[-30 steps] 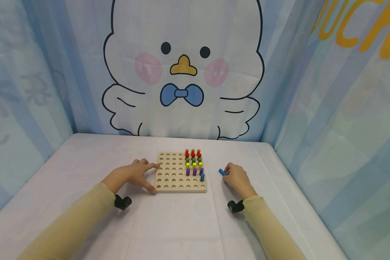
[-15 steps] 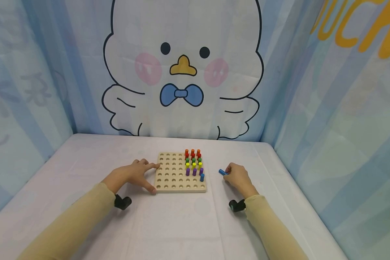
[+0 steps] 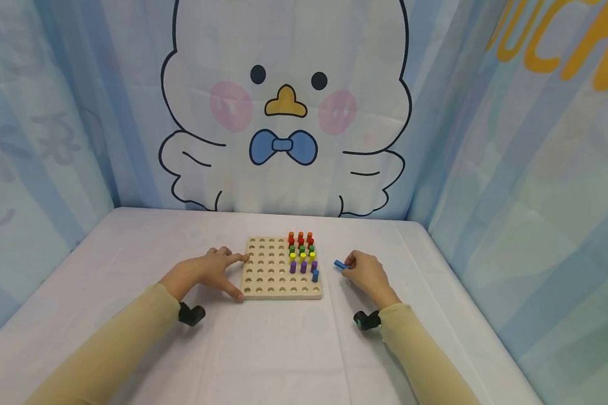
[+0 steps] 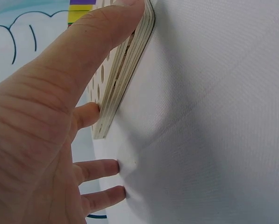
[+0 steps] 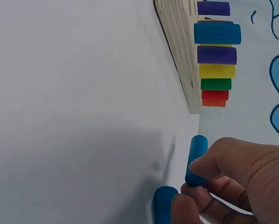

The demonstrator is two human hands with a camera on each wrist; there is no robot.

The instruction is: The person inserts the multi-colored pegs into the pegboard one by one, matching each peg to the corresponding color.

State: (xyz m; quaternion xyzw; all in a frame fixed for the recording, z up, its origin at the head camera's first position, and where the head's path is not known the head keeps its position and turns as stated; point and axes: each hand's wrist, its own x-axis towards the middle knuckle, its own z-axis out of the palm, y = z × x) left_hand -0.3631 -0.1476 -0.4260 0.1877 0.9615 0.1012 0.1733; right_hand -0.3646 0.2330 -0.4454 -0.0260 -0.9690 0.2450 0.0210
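My left hand (image 3: 208,273) is spread at the left side of a wooden pegboard (image 3: 284,297); its thumb touches the near-left corner and its index finger the left edge. The other fingertips rest on the table in the left wrist view. Right of the board, my right hand (image 3: 369,277) pinches a blue peg (image 5: 197,154) close over the cloth. A second blue peg (image 5: 163,205) shows at another fingertip of that hand, partly cut off by the frame. One blue peg (image 3: 315,276) stands upright in the board's right column, in front of three purple pegs (image 3: 303,268).
Rows of yellow (image 3: 303,257), green (image 3: 302,250), red (image 3: 301,242) and orange pegs (image 3: 300,234) stand behind the purple ones, three to a row. Bare holes fill the board's left part and front row. A white cloth (image 3: 284,360) covers the table; printed curtains enclose it.
My right hand has shifted slightly left and away from me, bringing the blue peg nearer the board. The left hand and the board stay where they were.
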